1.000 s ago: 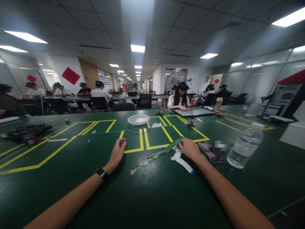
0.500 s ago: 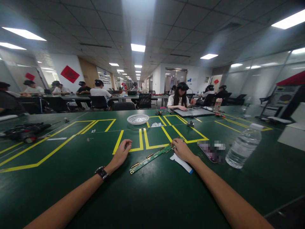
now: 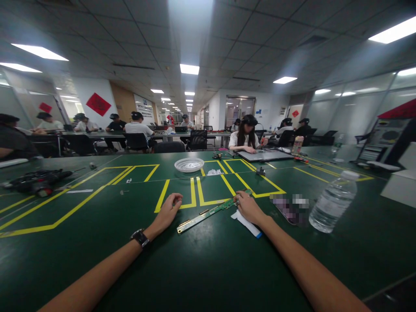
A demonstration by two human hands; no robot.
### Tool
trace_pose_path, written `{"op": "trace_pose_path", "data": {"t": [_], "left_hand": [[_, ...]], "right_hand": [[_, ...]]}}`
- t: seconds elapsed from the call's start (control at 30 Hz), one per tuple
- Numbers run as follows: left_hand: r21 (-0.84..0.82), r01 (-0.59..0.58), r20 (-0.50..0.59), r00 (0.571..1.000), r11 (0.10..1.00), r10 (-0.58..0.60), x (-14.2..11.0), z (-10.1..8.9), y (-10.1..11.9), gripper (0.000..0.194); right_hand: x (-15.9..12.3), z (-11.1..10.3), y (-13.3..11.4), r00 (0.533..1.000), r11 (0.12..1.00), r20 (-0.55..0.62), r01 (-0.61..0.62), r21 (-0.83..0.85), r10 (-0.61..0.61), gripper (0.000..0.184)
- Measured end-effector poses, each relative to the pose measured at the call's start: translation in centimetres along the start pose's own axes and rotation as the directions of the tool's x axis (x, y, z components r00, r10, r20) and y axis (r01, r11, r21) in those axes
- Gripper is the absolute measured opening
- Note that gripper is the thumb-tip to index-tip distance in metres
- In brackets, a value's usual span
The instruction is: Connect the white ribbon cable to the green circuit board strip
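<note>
A long, narrow green circuit board (image 3: 208, 214) lies slanted on the green table, with gold-coloured strips along its near left part. Over its far right part, the fingers of my right hand (image 3: 249, 207) are closed on it, hiding some of the board. From below that hand a white flat ribbon cable (image 3: 248, 225) with a blue tip extends toward me; how it joins the board is hidden. My left hand (image 3: 167, 213) is just left of the board and apart from it, its fingers loosely curled, with nothing visible in them.
A white plastic basket (image 3: 189, 170) stands farther back. At right are a water bottle (image 3: 334, 203) and a partly blurred phone (image 3: 284, 209). A black power tool (image 3: 40, 182) lies left. Yellow tape (image 3: 214, 202) marks the table. Across it, a person (image 3: 248, 136) works at a flat panel (image 3: 264, 155).
My right hand has slid leftward along the board, covering where the cable meets it. My left hand has shifted right, closer to the board. The board has barely moved.
</note>
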State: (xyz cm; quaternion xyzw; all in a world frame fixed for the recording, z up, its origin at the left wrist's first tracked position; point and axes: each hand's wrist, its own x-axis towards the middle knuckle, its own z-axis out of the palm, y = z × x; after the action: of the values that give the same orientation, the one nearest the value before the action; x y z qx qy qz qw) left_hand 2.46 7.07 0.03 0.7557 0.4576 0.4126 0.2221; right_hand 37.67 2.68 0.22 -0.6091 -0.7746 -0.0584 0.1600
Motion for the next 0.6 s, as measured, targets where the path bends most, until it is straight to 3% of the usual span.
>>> {"op": "trace_pose_path", "data": {"t": [0.43, 0.6], "left_hand": [[0.019, -0.041, 0.018, 0.999, 0.999, 0.04, 0.05, 0.28, -0.65, 0.028], [0.052, -0.047, 0.025, 0.999, 0.998, 0.046, 0.03, 0.23, -0.32, 0.027]], "right_hand": [[0.15, 0.34, 0.2, 0.999, 1.0, 0.037, -0.019, -0.02, 0.02, 0.027], [0.05, 0.4, 0.2, 0.998, 0.998, 0.054, -0.034, -0.05, 0.037, 0.044]]}}
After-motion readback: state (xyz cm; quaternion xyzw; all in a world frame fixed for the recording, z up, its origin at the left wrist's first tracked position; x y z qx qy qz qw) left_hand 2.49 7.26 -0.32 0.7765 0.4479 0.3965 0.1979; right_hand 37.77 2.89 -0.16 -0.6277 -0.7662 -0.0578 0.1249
